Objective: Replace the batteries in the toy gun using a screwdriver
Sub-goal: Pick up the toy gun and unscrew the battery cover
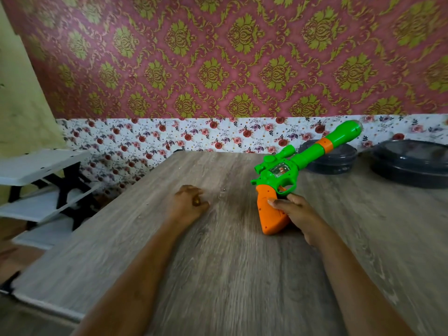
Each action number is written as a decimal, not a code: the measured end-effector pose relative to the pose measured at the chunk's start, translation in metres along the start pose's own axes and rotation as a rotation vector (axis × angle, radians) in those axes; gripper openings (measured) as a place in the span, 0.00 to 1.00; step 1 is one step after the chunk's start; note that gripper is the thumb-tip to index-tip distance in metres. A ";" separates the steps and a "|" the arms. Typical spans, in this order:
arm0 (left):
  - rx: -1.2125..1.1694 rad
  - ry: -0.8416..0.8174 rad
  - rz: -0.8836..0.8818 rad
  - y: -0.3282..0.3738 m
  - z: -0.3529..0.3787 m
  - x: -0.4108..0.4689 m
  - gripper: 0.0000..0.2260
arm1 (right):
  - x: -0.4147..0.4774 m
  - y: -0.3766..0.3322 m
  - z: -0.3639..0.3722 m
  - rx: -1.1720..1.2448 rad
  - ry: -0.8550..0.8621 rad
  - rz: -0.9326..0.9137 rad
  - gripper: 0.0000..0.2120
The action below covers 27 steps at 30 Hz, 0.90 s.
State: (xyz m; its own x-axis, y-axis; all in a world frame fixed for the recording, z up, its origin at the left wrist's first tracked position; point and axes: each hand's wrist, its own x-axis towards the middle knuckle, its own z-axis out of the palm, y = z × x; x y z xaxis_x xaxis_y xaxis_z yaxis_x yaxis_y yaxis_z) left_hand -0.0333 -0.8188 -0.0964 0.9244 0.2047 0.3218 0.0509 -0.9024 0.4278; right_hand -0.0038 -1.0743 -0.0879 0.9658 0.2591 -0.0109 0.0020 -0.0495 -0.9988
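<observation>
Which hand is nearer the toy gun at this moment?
Right. The right hand grips the toy gun by its orange handle; the left hand rests on the table, apart from the gun, to its left.

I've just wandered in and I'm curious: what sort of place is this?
Probably a room in someone's home, not a workshop: pink-and-gold damask wallpaper above a floral strip, white shelves with black supports, and a grey wood-grain table where a right hand grips a green-and-orange plastic toy gun.

One green-and-orange plastic toy gun point(278, 172); two bare hands, left hand point(188, 202) and right hand point(299, 212); two dark round plastic containers point(339, 163) point(412, 166); one grey wood-grain table point(218, 263).
</observation>
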 end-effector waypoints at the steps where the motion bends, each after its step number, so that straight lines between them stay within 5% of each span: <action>1: 0.016 -0.062 -0.008 0.001 -0.001 -0.001 0.17 | -0.001 -0.001 0.000 -0.004 -0.006 -0.001 0.09; 15: 0.078 -0.197 0.085 -0.009 -0.003 0.004 0.18 | 0.008 0.007 -0.004 0.039 -0.034 -0.012 0.12; 20: -0.361 0.144 -0.089 0.008 -0.018 -0.003 0.12 | 0.003 0.001 -0.004 0.136 -0.029 -0.063 0.31; 23: -0.650 0.008 -0.123 0.036 -0.017 -0.006 0.08 | -0.001 -0.003 -0.005 0.229 0.000 -0.086 0.26; 27: -1.112 -0.407 -0.163 0.085 -0.003 -0.016 0.07 | -0.002 -0.007 -0.007 0.276 -0.039 -0.108 0.20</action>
State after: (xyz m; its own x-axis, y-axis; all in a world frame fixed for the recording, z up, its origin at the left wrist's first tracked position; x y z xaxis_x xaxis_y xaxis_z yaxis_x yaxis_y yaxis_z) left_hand -0.0450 -0.8980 -0.0628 0.9995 -0.0301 -0.0096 0.0092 -0.0132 0.9999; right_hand -0.0041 -1.0808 -0.0804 0.9531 0.2858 0.0994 0.0283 0.2428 -0.9697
